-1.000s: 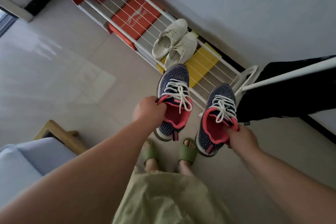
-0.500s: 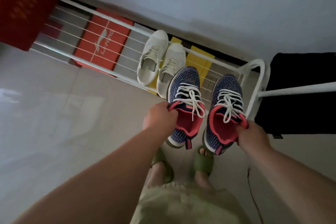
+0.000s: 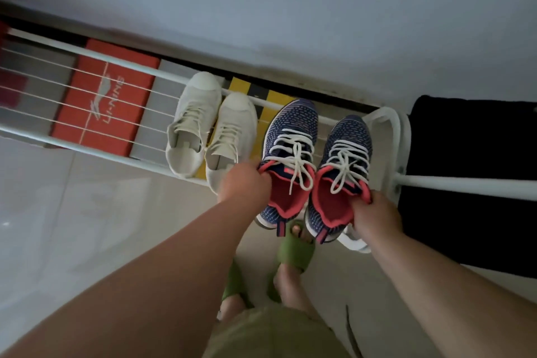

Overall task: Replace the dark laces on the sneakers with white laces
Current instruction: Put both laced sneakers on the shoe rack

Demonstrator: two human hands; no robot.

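Nearest the camera, the person's green shorts point(image 3: 270, 334) and a pair of green slippers point(image 3: 295, 250) stood on the pale tiled floor point(image 3: 72, 227), with both bare forearms reaching forward over them.

At the end of those arms, the left hand point(image 3: 242, 184) had its grip curled over the red collar of the left sneaker point(image 3: 286, 160), fingers tucked inside the opening. The right hand point(image 3: 374, 213) pinched the collar of the right sneaker point(image 3: 341, 177) at its outer edge in the same way. Both blue knit shoes were held side by side, nearly touching, toes pointing away, above the front rail of the white shoe rack point(image 3: 122, 154); whether their soles rested on it could not be told.

Both sneakers already carried white laces point(image 3: 296, 151), threaded through the eyelets and tied in loose bows. No dark lace showed anywhere on them or nearby. Judged from this, the swap itself looked finished, and what remained was only to set the pair down on the rack.

Just beyond, on the rack, sat a pair of cream canvas shoes point(image 3: 203, 122), close beside the left sneaker. Further left, a red shoebox point(image 3: 107, 96) lay beneath the rack's wires, and a dark cloth point(image 3: 470, 177) hung over a white bar at the right, against the grey wall point(image 3: 290, 9).
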